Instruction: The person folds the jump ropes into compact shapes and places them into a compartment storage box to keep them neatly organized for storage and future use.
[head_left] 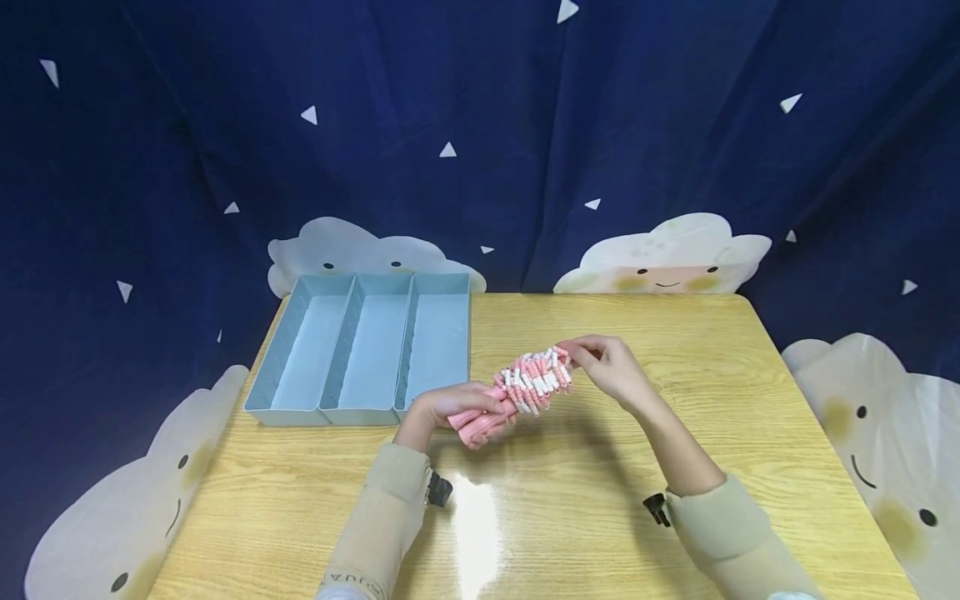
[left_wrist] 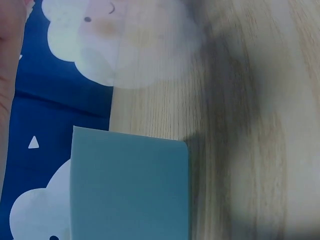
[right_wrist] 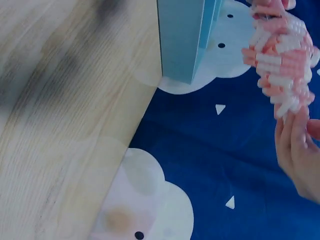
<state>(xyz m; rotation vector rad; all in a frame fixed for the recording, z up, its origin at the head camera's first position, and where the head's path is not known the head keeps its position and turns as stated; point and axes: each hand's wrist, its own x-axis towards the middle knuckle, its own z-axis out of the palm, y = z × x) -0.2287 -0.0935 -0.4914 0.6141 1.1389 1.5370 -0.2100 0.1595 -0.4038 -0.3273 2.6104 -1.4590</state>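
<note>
A beaded jump rope (head_left: 534, 381), pink and white, is held bundled above the middle of the table. My left hand (head_left: 463, 402) grips its two pink handles (head_left: 474, 429), which lie side by side and point toward the lower left. At the bundle's other end, my right hand (head_left: 609, 367) pinches the beads between thumb and fingers. The right wrist view shows the beaded bundle (right_wrist: 285, 60) stretching up from the right hand (right_wrist: 298, 150). Only a strip of the left hand (left_wrist: 7, 75) enters the left wrist view, and the rope's handles are out of sight there.
A light blue tray (head_left: 360, 417) with three long compartments stands on the wooden table (head_left: 675, 400) at the back left, close beside the left hand. Behind the table hangs a dark blue curtain (head_left: 510, 125) with white triangles and clouds.
</note>
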